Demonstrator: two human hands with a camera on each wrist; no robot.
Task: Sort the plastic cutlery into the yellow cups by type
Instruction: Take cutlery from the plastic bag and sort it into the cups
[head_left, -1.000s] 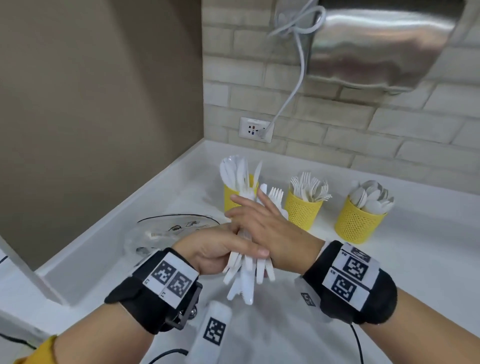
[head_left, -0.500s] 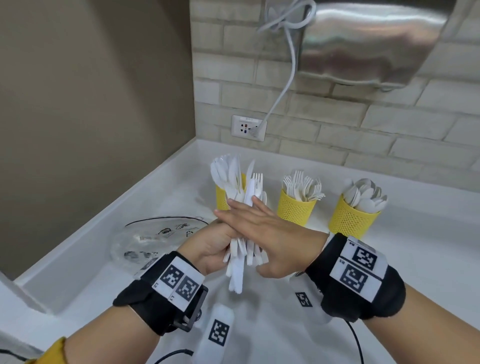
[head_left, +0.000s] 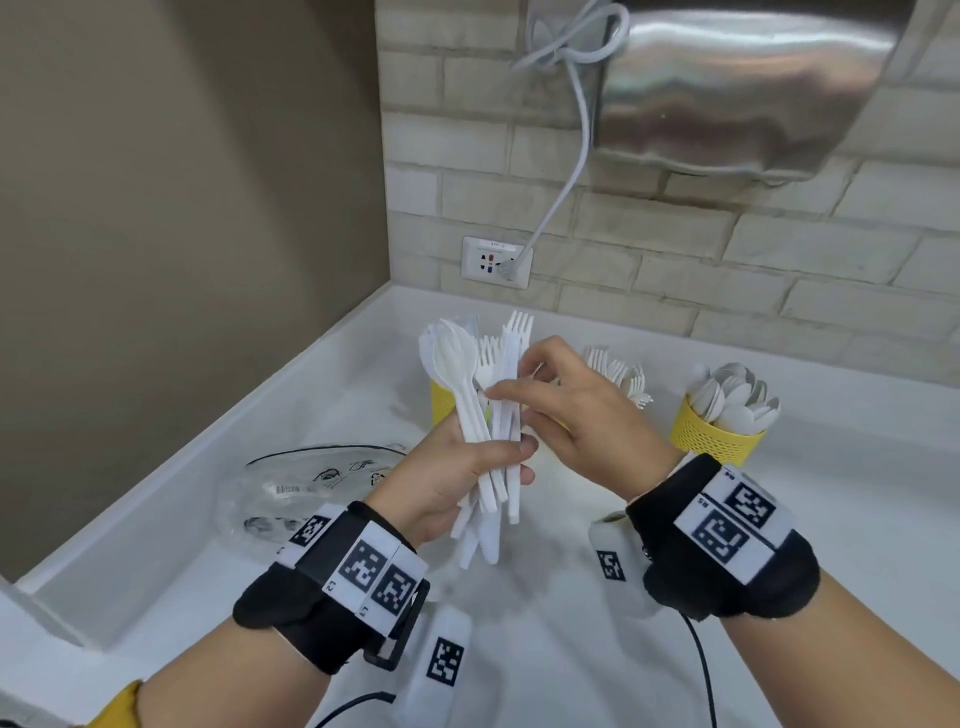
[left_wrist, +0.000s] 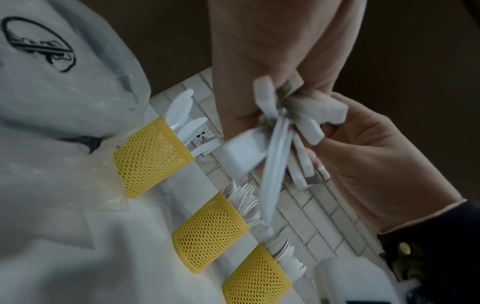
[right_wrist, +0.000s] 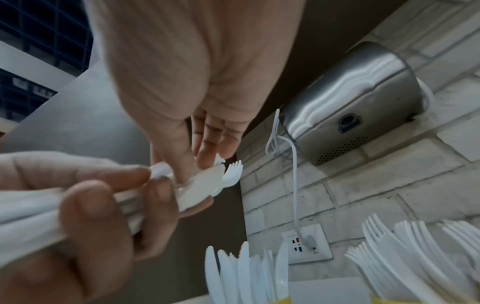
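Observation:
My left hand (head_left: 470, 467) grips a bundle of white plastic cutlery (head_left: 483, 395) upright above the counter, spoons, forks and knives mixed. My right hand (head_left: 511, 382) pinches a fork (head_left: 518, 335) near the top of that bundle, thumb in front, fingers behind. Three yellow mesh cups stand behind in a row: the left cup (left_wrist: 153, 156) holds knives, the middle cup (left_wrist: 210, 232) forks, the right cup (head_left: 711, 436) spoons. In the head view the bundle and my right hand hide most of the left and middle cups. The right wrist view shows the knives (right_wrist: 246, 273) and forks (right_wrist: 415, 257) just below.
A clear plastic bag (head_left: 311, 478) with black print lies on the white counter (head_left: 857, 519) to the left. A tan wall closes the left side, a brick wall the back, with a socket (head_left: 496, 261) and a steel hand dryer (head_left: 753, 83) overhead.
Both hands have lifted the bundle higher. My right hand, which lay flat across the bundle, has moved up to its top and now pinches a fork there.

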